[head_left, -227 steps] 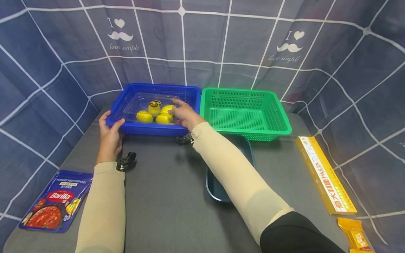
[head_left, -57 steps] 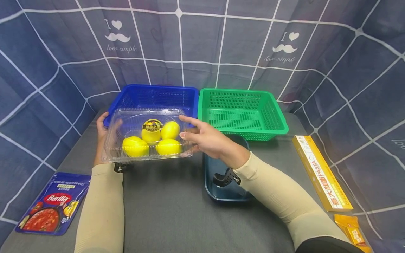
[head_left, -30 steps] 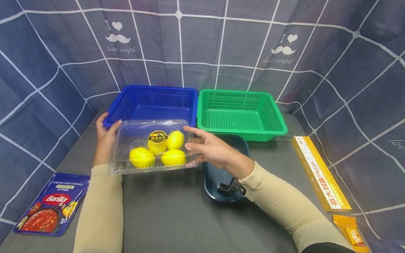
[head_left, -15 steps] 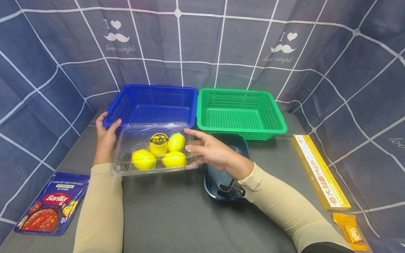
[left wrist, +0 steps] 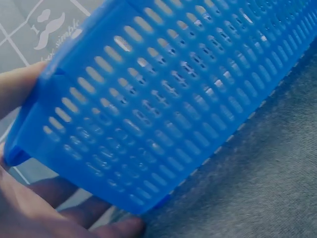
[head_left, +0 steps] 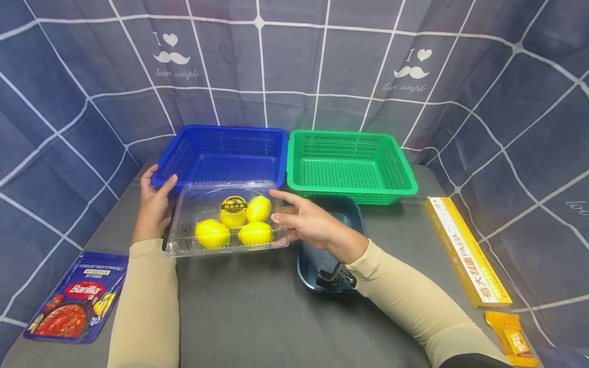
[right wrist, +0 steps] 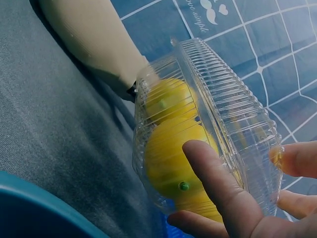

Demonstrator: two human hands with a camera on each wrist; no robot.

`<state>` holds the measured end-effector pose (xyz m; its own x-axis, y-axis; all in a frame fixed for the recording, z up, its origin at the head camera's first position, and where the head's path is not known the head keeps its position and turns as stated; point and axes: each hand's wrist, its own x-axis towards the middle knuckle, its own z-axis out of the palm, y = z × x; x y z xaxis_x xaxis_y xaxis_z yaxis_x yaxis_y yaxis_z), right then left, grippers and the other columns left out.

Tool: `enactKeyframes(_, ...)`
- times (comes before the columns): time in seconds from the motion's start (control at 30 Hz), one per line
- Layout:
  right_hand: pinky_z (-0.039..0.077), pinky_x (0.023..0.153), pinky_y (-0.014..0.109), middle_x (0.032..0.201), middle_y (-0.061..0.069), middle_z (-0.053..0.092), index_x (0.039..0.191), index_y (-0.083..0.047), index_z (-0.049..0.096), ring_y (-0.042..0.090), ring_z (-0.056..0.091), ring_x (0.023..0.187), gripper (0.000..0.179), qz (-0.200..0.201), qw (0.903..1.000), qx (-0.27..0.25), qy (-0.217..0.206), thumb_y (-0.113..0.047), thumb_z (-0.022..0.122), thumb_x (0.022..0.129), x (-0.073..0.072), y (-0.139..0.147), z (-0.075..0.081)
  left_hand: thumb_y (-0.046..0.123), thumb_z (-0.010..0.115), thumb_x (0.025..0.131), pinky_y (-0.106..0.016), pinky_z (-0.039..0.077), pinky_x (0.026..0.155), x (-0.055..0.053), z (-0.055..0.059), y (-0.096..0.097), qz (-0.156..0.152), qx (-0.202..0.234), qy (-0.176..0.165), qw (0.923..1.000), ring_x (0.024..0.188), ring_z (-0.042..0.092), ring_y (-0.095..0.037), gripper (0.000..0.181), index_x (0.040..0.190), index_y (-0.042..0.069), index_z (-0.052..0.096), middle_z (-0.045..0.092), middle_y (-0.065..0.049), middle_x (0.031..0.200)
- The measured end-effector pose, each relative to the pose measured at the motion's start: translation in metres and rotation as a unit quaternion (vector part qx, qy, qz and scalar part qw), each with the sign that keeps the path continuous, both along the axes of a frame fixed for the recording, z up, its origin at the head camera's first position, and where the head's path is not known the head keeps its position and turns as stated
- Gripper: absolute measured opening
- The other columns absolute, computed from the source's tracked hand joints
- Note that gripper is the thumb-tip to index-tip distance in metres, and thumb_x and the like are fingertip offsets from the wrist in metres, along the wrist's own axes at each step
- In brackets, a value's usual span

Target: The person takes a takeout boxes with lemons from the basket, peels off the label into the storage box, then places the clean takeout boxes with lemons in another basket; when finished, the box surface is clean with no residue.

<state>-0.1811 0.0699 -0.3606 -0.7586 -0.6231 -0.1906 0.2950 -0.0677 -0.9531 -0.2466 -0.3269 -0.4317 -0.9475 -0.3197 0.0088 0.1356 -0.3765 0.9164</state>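
My right hand point(head_left: 313, 225) grips the right end of a clear plastic clamshell box point(head_left: 193, 214) with several yellow lemons point(head_left: 255, 233) inside. A round dark label point(head_left: 234, 204) is on its lid. In the right wrist view, the thumb and fingers point(right wrist: 223, 188) spread around the box's end, and the box is above the grey surface. My left hand point(head_left: 154, 204) holds the front-left corner of the blue basket point(head_left: 236, 161). In the left wrist view its thumb lies over the rim of the basket point(left wrist: 163, 109), with fingers underneath. The box overlaps the basket's front edge in the head view.
A green basket point(head_left: 352, 191) stands right of the blue one. A dark blue tray point(head_left: 317, 266) sits below the right wrist. A Barilla pouch point(head_left: 78, 296) lies at left; a pasta box point(head_left: 467, 250) and a small orange packet point(head_left: 512, 337) lie at right.
The right hand has lifted the lemon box out of the blue basket and brought it nearer, lately drifting slightly right and down. The left hand has stayed on the basket corner.
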Motion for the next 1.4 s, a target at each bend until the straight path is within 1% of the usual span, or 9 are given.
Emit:
enactKeyframes(0.3, 0.060, 0.081, 0.057, 0.155, 0.030, 0.042, 0.167, -0.020, 0.031, 0.049, 0.057, 0.125, 0.075, -0.005, 0.9999, 0.006, 0.007, 0.000, 0.065, 0.103, 0.001, 0.001, -0.001, 0.022, 0.069, 0.105, -0.024, 0.057, 0.078, 0.012, 0.014, -0.005, -0.045, -0.051, -0.069, 0.9953, 0.139, 0.044, -0.029, 0.088, 0.168, 0.040, 0.011, 0.028, -0.008, 0.162)
enactKeyframes(0.47, 0.060, 0.081, 0.056, 0.154, 0.028, 0.045, 0.167, -0.019, 0.031, 0.049, 0.059, 0.123, 0.074, -0.010, 0.9998, 0.012, 0.016, 0.000, 0.064, 0.103, 0.003, 0.002, -0.002, 0.029, 0.068, 0.105, -0.035, 0.052, 0.100, 0.024, 0.024, -0.006, -0.054, -0.086, -0.117, 0.9879, 0.144, 0.039, -0.033, 0.091, 0.168, 0.043, 0.004, 0.018, -0.009, 0.168)
enactKeyframes(0.63, 0.060, 0.083, 0.054, 0.153, 0.027, 0.047, 0.167, -0.019, 0.031, 0.046, 0.061, 0.122, 0.074, -0.005, 0.9995, 0.021, 0.022, -0.001, 0.064, 0.104, 0.006, 0.003, -0.005, 0.039, 0.062, 0.106, -0.062, 0.025, 0.118, 0.045, 0.037, -0.002, -0.082, -0.194, -0.162, 0.9639, 0.150, 0.018, -0.052, 0.096, 0.169, 0.034, -0.011, -0.010, -0.016, 0.173)
enactKeyframes(0.73, 0.061, 0.084, 0.052, 0.153, 0.028, 0.047, 0.167, -0.019, 0.031, 0.043, 0.062, 0.120, 0.073, -0.002, 0.9989, 0.030, 0.036, -0.002, 0.063, 0.105, 0.008, 0.003, -0.005, 0.048, 0.057, 0.106, -0.058, 0.040, 0.108, 0.062, 0.047, 0.000, -0.090, -0.275, -0.177, 0.9407, 0.144, 0.027, -0.056, 0.098, 0.168, 0.025, -0.015, -0.006, -0.027, 0.170)
enactKeyframes(0.87, 0.061, 0.083, 0.051, 0.151, 0.028, 0.049, 0.167, -0.019, 0.031, 0.041, 0.064, 0.119, 0.072, -0.003, 0.9981, 0.036, 0.049, -0.002, 0.063, 0.105, 0.011, 0.003, -0.005, 0.051, 0.053, 0.107, -0.056, 0.040, 0.108, 0.082, 0.062, 0.006, -0.088, -0.324, -0.154, 0.9294, 0.146, 0.025, -0.052, 0.096, 0.168, 0.021, -0.015, 0.007, -0.035, 0.167)
enactKeyframes(1.0, 0.061, 0.082, 0.050, 0.148, 0.027, 0.053, 0.167, -0.019, 0.033, 0.041, 0.065, 0.116, 0.072, -0.005, 0.9983, 0.038, 0.044, -0.002, 0.064, 0.104, 0.014, 0.001, -0.007, 0.045, 0.049, 0.111, -0.074, 0.014, 0.115, 0.104, 0.069, 0.013, -0.124, -0.349, -0.108, 0.9226, 0.150, 0.012, -0.056, 0.087, 0.169, 0.025, -0.012, 0.008, -0.039, 0.165)
enactKeyframes(1.1, 0.061, 0.081, 0.050, 0.147, 0.028, 0.053, 0.167, -0.019, 0.032, 0.040, 0.065, 0.113, 0.072, -0.006, 0.9986, 0.031, 0.042, -0.002, 0.065, 0.104, 0.015, 0.000, -0.010, 0.044, 0.045, 0.113, -0.075, 0.017, 0.113, 0.122, 0.070, 0.019, -0.147, -0.368, -0.086, 0.9140, 0.148, 0.016, -0.059, 0.079, 0.170, 0.027, -0.005, 0.008, -0.038, 0.166)
enactKeyframes(1.27, 0.062, 0.080, 0.049, 0.149, 0.026, 0.053, 0.166, -0.020, 0.033, 0.038, 0.067, 0.111, 0.072, -0.009, 0.9986, 0.033, 0.040, -0.002, 0.065, 0.104, 0.015, -0.002, -0.014, 0.033, 0.043, 0.115, -0.032, 0.035, 0.116, 0.146, 0.069, 0.029, -0.173, -0.366, -0.041, 0.9134, 0.147, 0.020, -0.059, 0.067, 0.171, 0.029, 0.006, 0.012, -0.035, 0.167)
enactKeyframes(1.4, 0.062, 0.079, 0.047, 0.150, 0.022, 0.053, 0.166, -0.021, 0.034, 0.037, 0.068, 0.112, 0.072, -0.014, 0.9981, 0.046, 0.040, -0.002, 0.065, 0.104, 0.015, -0.004, -0.015, 0.022, 0.049, 0.114, -0.056, 0.033, 0.117, 0.158, 0.062, 0.036, -0.205, -0.380, -0.021, 0.9020, 0.146, 0.021, -0.061, 0.072, 0.171, 0.032, 0.007, 0.016, -0.037, 0.165)
